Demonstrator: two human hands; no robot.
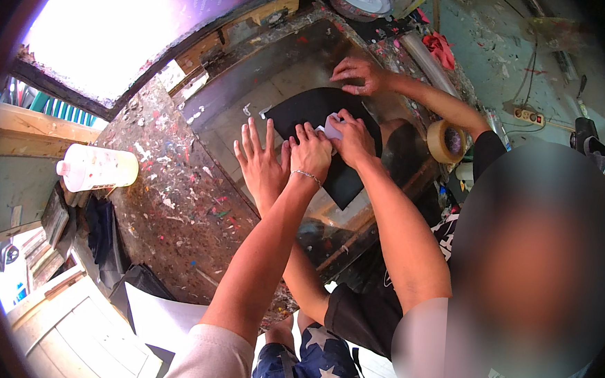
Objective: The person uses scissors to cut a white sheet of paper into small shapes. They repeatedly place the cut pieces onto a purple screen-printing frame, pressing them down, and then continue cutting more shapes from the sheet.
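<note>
A black, curved-edged flat piece, apparently fabric, lies on a glassy panel on the table. My left hand, with a bracelet at its wrist, rests palm down on this piece, fingers stretched out. Against the left fingertips, my right hand grips a pale crumpled cloth and presses it on the black piece. A co-worker's hand lies spread just left of mine, on the panel by the piece's edge. Beyond the curved edge hovers the co-worker's other hand, fingers slightly bent.
A paint-flecked tabletop surrounds the panel, with a pale yellow bottle at left. A framed screen tilts up at the upper left. Tape roll and bowl sit along the far right side. A co-worker leans in from the right.
</note>
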